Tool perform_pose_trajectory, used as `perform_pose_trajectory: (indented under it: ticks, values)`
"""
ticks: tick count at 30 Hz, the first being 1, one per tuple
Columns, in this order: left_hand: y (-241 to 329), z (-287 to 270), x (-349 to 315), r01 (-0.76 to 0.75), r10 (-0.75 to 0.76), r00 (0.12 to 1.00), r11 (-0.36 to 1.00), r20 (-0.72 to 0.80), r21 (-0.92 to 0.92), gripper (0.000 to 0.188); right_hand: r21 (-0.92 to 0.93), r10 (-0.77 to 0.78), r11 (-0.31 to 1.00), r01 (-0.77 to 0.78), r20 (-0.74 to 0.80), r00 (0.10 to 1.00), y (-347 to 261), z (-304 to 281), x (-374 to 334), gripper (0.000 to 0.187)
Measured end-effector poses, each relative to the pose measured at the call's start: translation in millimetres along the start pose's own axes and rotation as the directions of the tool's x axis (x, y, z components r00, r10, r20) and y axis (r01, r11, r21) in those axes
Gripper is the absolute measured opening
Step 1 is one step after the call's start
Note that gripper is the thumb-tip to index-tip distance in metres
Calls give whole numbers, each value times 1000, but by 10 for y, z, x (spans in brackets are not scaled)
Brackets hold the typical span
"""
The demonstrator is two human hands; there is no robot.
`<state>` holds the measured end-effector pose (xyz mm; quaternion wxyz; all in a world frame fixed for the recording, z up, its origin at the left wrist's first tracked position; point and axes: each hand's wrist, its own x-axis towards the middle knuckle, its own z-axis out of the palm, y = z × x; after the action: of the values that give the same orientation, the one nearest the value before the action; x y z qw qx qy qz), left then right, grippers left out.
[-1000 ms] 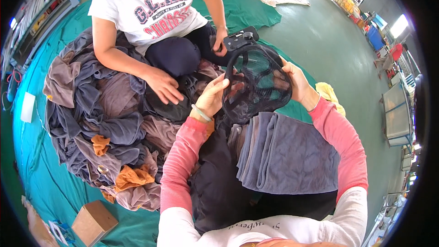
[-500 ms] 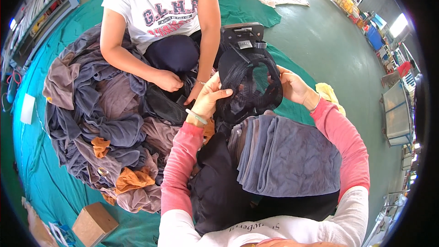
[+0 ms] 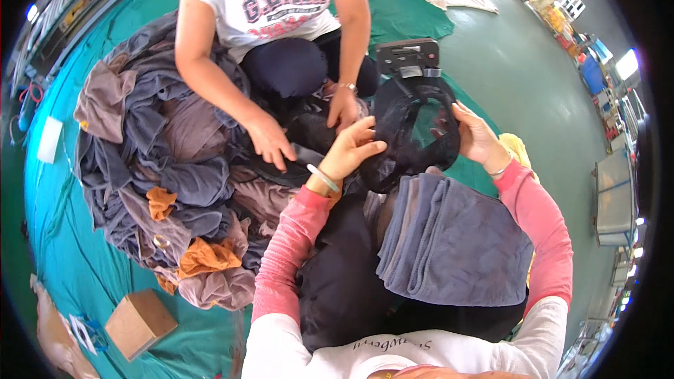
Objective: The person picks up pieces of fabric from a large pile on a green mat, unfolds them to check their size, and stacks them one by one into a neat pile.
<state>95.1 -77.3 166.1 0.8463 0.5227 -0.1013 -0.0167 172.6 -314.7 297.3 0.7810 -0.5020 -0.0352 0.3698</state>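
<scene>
A black mesh cap (image 3: pixel 392 123) with a flat dark device (image 3: pixel 407 57) fixed at its far end is held up in front of me. My right hand (image 3: pixel 477 139) grips its right edge. My left hand (image 3: pixel 354 147) is at the left edge, with thumb and forefinger around the rim. Just below the cap, a stack of folded grey towels (image 3: pixel 463 245) rests on my lap. Across from me a seated person in a white T-shirt has a hand (image 3: pixel 272 142) over a dark mesh item (image 3: pixel 277 168).
A large heap of grey and brownish cloths (image 3: pixel 189 154) lies at the left, with orange cloths (image 3: pixel 208 256) on it. It sits on a green sheet (image 3: pixel 63 203). A cardboard box (image 3: pixel 140 324) is at the lower left. Yellow cloth (image 3: pixel 516 147) lies beyond my right forearm.
The view has shifted, and the cap now appears farther right in it. The other person's hands have moved apart. My right hand still holds the cap.
</scene>
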Motion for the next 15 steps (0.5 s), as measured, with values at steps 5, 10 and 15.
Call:
perform_pose_trajectory:
  ticks: [5,10,15]
  values:
    - [-54,-59,-478,11,31,986,968,-164,250,36,-1,-22,1000,23,-102,995,14,-298,-24,21]
    - [-387,-493,-1110,107,65,900,926,-431,362,28,22,41,999,-39,-71,997,42,-470,58,31]
    - [-568,-699,-1508,263,6,852,860,-523,437,26,66,158,987,-149,-169,973,166,-524,153,33]
